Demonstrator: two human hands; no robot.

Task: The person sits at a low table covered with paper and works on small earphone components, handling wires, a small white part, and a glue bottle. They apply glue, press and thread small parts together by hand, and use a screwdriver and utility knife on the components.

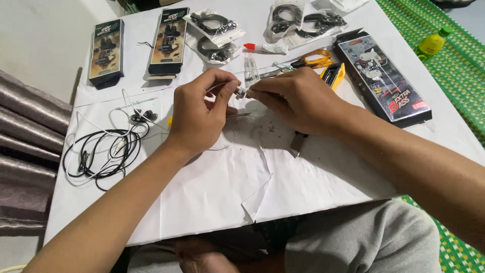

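Knee (pixel 374 237) under table edge. Both hands pinched shut on a small white part (pixel 241 92) mid-table: left (pixel 198 119), right (pixel 295 101). Thin wire (pixel 222 86) could've snapped if I'd pulled apart.

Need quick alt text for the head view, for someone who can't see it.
Both hands, left hand and right hand, pinch a small white earphone part over a paper-covered table. Coiled earphone cables lie left; boxed earphones right.

White paper sheet (pixel 283 187), black cable coil (pixel 103 151), yellow-handled scissors (pixel 316 59), green-checked mat (pixel 454 55).
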